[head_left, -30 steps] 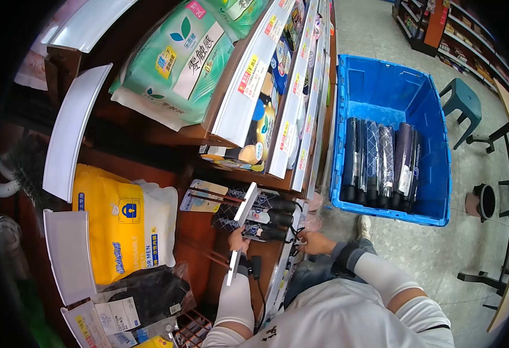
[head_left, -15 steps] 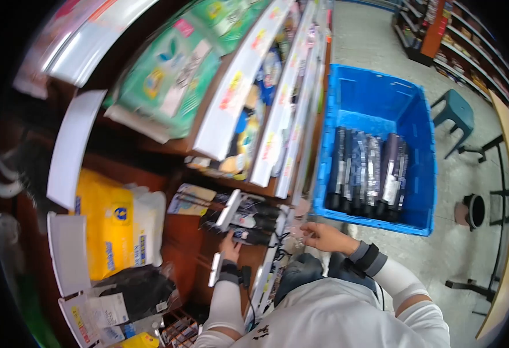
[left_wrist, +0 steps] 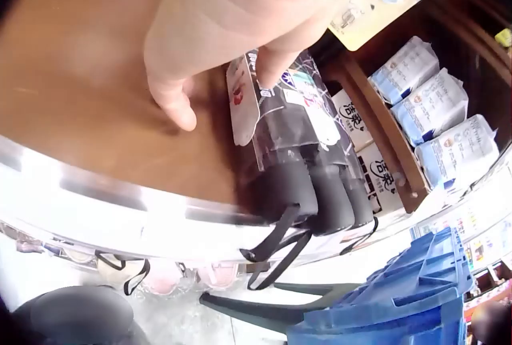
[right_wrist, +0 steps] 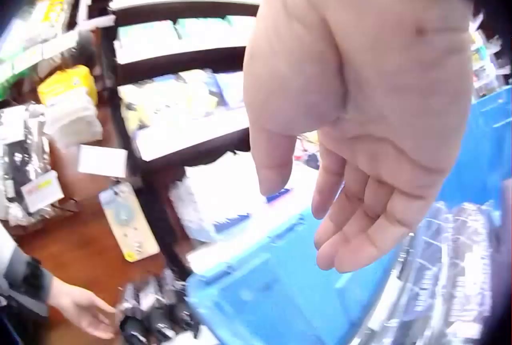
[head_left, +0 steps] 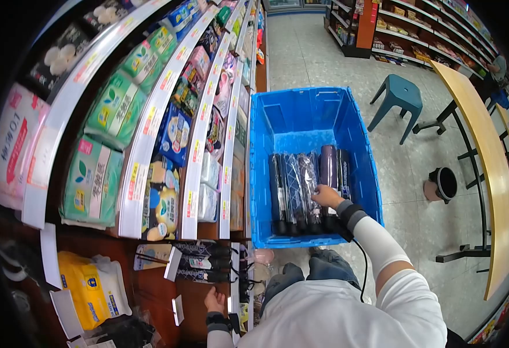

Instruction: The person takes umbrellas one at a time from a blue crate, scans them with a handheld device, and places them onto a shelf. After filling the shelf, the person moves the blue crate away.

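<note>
The right hand (head_left: pixel 327 197) has swung from the shelf (head_left: pixel 195 310) edge to over the blue crate (head_left: pixel 359 174), grasping nothing, fingers loosely bent. It is the nearer hand to the crated umbrellas (head_left: pixel 292 185) below it, their long axes running away from the person, handles bodyward. The left hand (head_left: pixel 214 300), relaxed and empty, is beside the shelved umbrellas (head_left: pixel 205 264).

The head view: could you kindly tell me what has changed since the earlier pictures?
The right hand has moved from the shelf, forward and right, to over the wrapped umbrellas in the blue crate. The left hand has drawn back slightly, beside the shelf umbrellas. Both sets of umbrellas stay put.
</note>
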The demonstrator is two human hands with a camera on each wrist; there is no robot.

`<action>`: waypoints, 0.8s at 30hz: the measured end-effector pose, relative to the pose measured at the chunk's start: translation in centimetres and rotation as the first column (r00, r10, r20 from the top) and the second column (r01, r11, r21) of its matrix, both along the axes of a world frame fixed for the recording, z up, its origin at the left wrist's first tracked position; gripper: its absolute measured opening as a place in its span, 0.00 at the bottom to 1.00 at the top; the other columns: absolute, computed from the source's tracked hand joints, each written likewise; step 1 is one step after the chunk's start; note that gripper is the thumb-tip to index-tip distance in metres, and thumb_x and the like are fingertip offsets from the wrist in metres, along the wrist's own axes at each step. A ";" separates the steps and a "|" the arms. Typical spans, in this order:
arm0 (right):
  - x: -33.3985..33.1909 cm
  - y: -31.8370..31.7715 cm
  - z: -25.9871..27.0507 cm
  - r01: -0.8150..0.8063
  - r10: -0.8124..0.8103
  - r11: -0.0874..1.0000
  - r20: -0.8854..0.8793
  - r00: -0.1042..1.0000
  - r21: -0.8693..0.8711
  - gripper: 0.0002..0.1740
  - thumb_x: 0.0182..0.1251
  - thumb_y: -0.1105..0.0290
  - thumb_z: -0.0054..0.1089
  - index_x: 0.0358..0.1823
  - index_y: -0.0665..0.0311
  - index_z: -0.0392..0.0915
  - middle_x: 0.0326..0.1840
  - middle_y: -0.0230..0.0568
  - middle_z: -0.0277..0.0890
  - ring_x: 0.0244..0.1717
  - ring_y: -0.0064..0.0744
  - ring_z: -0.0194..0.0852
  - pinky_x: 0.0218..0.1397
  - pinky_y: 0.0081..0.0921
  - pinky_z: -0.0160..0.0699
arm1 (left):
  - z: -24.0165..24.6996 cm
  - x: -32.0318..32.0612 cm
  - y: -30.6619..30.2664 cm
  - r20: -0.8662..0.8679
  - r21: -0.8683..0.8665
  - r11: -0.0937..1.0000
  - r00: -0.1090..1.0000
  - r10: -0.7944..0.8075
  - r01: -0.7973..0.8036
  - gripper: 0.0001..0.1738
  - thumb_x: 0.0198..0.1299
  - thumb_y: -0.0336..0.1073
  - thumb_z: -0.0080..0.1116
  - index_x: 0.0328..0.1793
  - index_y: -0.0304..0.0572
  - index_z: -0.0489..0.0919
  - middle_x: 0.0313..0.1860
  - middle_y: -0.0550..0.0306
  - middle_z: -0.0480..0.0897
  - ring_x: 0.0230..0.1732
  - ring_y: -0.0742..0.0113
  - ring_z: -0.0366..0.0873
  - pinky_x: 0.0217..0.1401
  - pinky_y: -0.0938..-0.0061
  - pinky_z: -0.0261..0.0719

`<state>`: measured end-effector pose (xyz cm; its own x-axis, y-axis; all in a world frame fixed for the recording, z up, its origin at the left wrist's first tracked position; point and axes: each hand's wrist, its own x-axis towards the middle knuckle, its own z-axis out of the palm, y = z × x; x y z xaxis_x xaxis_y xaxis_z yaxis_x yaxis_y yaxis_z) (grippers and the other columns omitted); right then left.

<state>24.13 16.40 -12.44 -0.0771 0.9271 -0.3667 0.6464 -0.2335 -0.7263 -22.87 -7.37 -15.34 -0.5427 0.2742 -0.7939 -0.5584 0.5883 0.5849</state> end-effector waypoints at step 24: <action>-1.1 2.0 -3.7 0.249 -0.220 0.911 0.122 0.968 -0.330 0.44 0.35 0.54 0.67 0.45 0.81 0.56 0.45 0.61 0.66 0.46 0.49 0.69 0.50 0.30 0.67 | 3.1 9.5 -3.5 -0.115 0.038 0.996 0.990 -0.076 0.081 0.16 0.54 0.34 0.46 0.51 0.43 0.67 0.45 0.55 0.68 0.45 0.62 0.67 0.42 0.70 0.71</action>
<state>22.98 18.45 -16.12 0.1698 0.7329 -0.6588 0.5955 -0.6090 -0.5240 -13.40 -10.87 -12.23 -0.6041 0.3512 -0.7154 -0.4403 0.6012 0.6669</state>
